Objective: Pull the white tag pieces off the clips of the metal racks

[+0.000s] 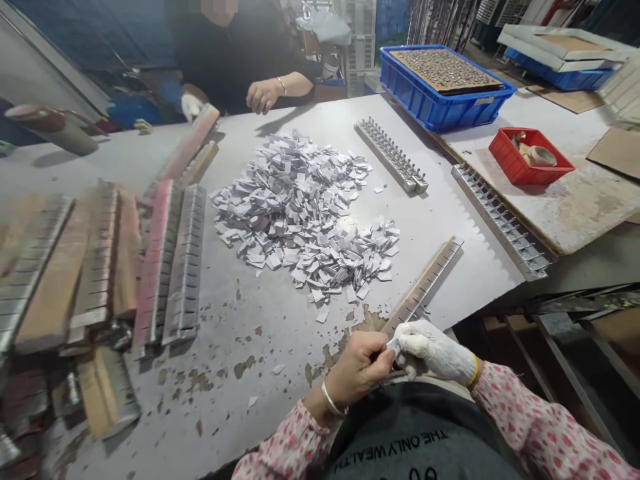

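Note:
My left hand (pixel 356 365), bare with a bangle at the wrist, is closed in a pinch on a small white folded piece (pixel 395 346). Against that piece rests my right hand (pixel 436 350) in a white knitted glove, its fingers curled; what they grip is hidden. Just beyond both hands lies a slotted metal-and-wood bar (pixel 425 283), slanting away to the right, its near end covered by my hands. A large heap of small white pieces (pixel 295 207) spreads over the table (pixel 240 393) ahead of me.
Several slotted bars (pixel 185 267) lie at left, partly blurred. Across the table are a co-worker's hands (pixel 263 97), one gloved. Two pin-studded bars (pixel 390 157) (pixel 500 220), a blue crate (pixel 440 100) and a red bin (pixel 530 157) stand at right.

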The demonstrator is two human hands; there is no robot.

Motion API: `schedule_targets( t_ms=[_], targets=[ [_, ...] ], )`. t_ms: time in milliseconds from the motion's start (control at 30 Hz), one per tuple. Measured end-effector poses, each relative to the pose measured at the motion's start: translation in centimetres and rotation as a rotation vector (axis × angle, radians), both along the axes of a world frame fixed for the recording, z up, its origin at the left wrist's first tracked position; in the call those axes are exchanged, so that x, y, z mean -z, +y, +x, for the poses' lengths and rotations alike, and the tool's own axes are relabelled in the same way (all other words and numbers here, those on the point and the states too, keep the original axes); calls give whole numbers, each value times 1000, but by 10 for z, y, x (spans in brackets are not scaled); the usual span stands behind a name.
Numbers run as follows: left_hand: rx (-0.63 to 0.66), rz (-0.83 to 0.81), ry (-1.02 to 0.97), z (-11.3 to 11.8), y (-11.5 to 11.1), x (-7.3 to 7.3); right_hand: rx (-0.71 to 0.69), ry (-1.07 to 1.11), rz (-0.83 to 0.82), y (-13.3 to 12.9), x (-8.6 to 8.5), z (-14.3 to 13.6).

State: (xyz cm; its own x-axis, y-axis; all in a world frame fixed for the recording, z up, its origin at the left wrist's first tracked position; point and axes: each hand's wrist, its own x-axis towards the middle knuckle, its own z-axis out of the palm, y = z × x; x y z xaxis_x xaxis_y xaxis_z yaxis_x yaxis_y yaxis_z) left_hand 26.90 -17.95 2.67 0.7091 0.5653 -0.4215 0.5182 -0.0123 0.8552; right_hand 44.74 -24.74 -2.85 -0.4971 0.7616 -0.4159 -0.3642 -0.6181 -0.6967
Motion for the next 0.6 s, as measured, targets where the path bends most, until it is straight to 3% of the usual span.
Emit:
schedule_targets(
  t_ms=[100, 200, 333, 500, 600],
  targets=[
    [-74, -69, -39, -1, -11, 7, -40, 69, -29, -5, 3, -2],
    [-71, 8, 24, -1, -17, 14, -33, -33, 61, -5, 3, 1],
    [27, 187, 189, 1, -19, 21, 52, -299, 251, -2, 6, 15],
    [200, 422, 411, 1, -30, 47, 300, -648, 99, -1, 29, 42],
    [259, 432, 459, -6, -32, 63, 347, -828, 152, -3, 45, 57]
  ],
)
